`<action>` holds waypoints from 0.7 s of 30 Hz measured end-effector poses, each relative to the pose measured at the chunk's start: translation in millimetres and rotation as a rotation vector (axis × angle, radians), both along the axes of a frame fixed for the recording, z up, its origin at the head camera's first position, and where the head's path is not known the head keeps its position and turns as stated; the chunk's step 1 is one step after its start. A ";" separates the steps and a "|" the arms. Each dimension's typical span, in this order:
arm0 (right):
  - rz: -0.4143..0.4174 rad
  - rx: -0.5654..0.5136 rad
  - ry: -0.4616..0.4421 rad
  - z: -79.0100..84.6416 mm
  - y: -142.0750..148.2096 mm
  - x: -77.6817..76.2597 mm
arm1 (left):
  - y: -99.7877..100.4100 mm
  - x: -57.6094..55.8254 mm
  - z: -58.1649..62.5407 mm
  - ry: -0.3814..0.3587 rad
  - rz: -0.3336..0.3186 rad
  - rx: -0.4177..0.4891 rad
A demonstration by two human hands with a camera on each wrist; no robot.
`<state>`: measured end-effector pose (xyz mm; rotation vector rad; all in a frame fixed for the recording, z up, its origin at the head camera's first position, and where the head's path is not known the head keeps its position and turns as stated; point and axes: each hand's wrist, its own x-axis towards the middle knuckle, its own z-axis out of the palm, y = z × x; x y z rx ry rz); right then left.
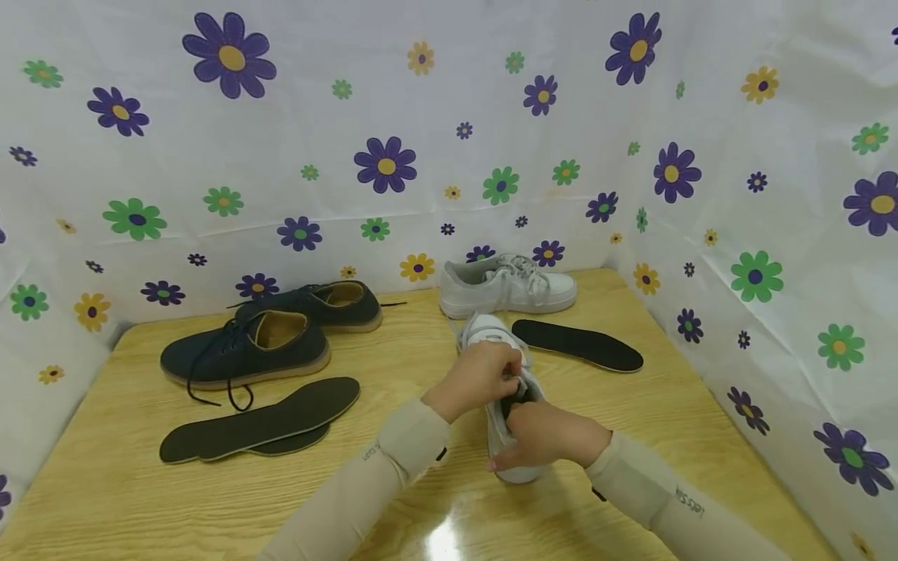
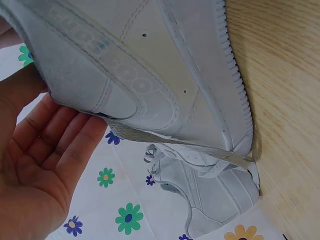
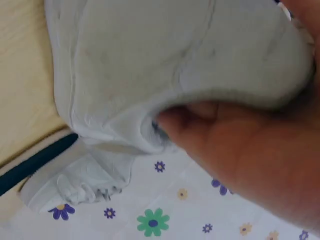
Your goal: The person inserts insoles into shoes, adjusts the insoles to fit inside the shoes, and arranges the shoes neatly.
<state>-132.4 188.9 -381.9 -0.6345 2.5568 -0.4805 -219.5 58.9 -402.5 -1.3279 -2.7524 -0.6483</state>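
A white sneaker point(image 1: 486, 326) stands on the table, its toe pointing away from me and its heel towards me. My left hand point(image 1: 484, 378) pinches it at the tongue; in the left wrist view, thumb and fingers meet along the shoe's upper edge. A grey-white lace point(image 2: 145, 136) hangs beside the fingers. My right hand point(image 1: 557, 436) reaches over the heel, fingers inside the opening and one fingertip out past the heel's left side. Dark material point(image 1: 507, 405), like a black insole, shows inside the shoe. The right fingertips are hidden within, so I cannot tell what they hold.
Behind stands the other white sneaker point(image 1: 508, 288), with a black insole point(image 1: 578, 344) lying in front of it at right. At left are two dark lace-up shoes point(image 1: 245, 351) and two overlapping black insoles point(image 1: 259, 421). Flower-printed cloth point(image 1: 393, 93) walls in the wooden table point(image 1: 400, 358).
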 end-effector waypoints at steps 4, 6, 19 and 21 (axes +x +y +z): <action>0.017 0.130 0.067 3.2 -0.8 2.5 | -1.4 0.7 -3.4 -0.025 0.008 0.039; 0.055 0.185 0.173 0.7 -2.6 4.2 | -4.7 4.0 -5.6 -0.026 0.034 0.068; 0.026 0.020 0.635 -31.6 9.2 27.9 | -22.1 53.4 -26.2 -0.281 0.234 0.152; 0.008 -0.007 0.660 -33.1 14.4 29.6 | -17.1 53.5 -27.0 -0.252 0.217 0.143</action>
